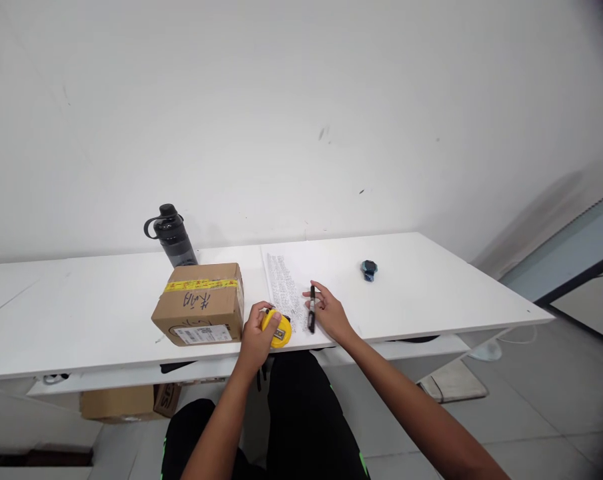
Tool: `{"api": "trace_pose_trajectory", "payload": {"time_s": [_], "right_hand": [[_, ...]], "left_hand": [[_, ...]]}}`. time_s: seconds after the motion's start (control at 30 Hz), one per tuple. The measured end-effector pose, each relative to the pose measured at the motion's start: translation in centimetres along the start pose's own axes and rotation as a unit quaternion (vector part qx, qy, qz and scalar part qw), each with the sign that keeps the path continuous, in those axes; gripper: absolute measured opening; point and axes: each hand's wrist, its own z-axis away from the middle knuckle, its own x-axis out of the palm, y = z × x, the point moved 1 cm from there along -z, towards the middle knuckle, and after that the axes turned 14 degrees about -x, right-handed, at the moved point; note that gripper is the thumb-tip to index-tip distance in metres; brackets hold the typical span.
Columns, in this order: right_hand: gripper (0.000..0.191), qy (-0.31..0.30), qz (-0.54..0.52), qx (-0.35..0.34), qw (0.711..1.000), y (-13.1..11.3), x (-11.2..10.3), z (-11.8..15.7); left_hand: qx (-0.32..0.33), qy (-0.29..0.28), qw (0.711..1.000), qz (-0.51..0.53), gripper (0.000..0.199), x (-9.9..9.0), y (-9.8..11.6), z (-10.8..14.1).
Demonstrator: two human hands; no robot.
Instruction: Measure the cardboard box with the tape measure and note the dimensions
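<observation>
My left hand (256, 340) is closed around a yellow tape measure (281, 332), close to the table's front edge. Fingertips of my right hand (331, 315) show on the left side of a black marker pen (311, 313), which they grip over the paper. Between my hands and beyond them lies a sheet of paper (281, 280) covered in dense handwriting. Just left of my left hand stands a taped cardboard box (199, 310) with a shipping label and black handwriting on its sides.
A dark water bottle (171, 237) stands behind the box, and a wristwatch (368, 269) lies to the right on the white table (421, 287). A wall rises behind the table. Underneath are a shelf (431, 348) and another cardboard box (121, 403).
</observation>
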Motion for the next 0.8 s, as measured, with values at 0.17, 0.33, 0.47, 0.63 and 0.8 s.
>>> {"api": "trace_pose_trajectory", "payload": {"time_s": [0.17, 0.33, 0.47, 0.63, 0.8], "right_hand": [[0.063, 0.017, -0.008, 0.023, 1.000, 1.3, 0.4, -0.4], [0.070, 0.045, -0.003, 0.044, 0.998, 1.5, 0.4, -0.5], [0.074, 0.027, -0.009, 0.029, 0.999, 0.7, 0.3, -0.4], [0.076, 0.021, 0.012, -0.003, 1.000, -0.2, 0.2, -0.1], [0.073, 0.030, -0.001, -0.001, 1.000, -0.2, 0.3, -0.1]], "left_hand": [[0.008, 0.010, 1.000, -0.024, 0.045, -0.2, -0.3, -0.2], [0.025, 0.020, 0.998, -0.045, 0.045, -0.3, -0.3, -0.2], [0.035, 0.025, 0.998, -0.046, 0.046, -0.2, -0.3, -0.1], [0.039, 0.036, 0.997, -0.048, 0.047, -0.1, 0.0, -0.1], [0.040, 0.042, 0.997, -0.050, 0.049, -0.1, 0.3, 0.2]]}}
